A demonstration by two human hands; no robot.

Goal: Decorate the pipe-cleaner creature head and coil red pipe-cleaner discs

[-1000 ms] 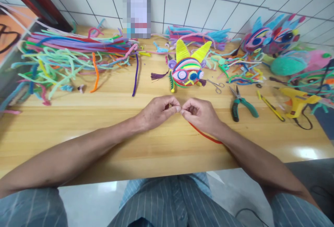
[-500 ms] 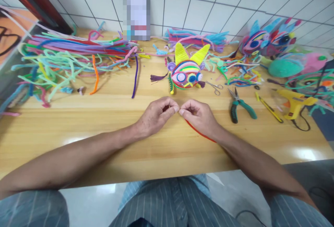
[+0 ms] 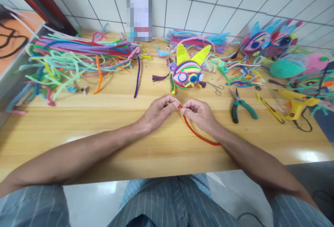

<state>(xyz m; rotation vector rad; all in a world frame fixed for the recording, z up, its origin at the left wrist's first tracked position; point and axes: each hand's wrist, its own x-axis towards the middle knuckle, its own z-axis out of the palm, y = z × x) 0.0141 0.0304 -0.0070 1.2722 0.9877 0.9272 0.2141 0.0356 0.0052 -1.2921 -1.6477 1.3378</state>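
Note:
A red pipe cleaner runs from between my fingertips, curving down under my right wrist. My left hand pinches its end between thumb and forefinger. Close beside it, my right hand grips the same strand, with a short red piece showing between the two hands. Just beyond my hands on the wooden table sits a colourful mask-like figure with yellow ears, round eyes and purple tassels. Small scissors lie to its right.
Green-handled pliers, a yellow utility knife and a yellow glue gun lie to the right. Pipe cleaners heap at the left, with another bundle at the back. More figures stand back right. A blurred phone-like panel stands by the wall.
My fingertips have drawn slightly apart, so red now shows between them. More of the red pipe cleaner's curve is visible below my right hand. The view has shifted slightly.

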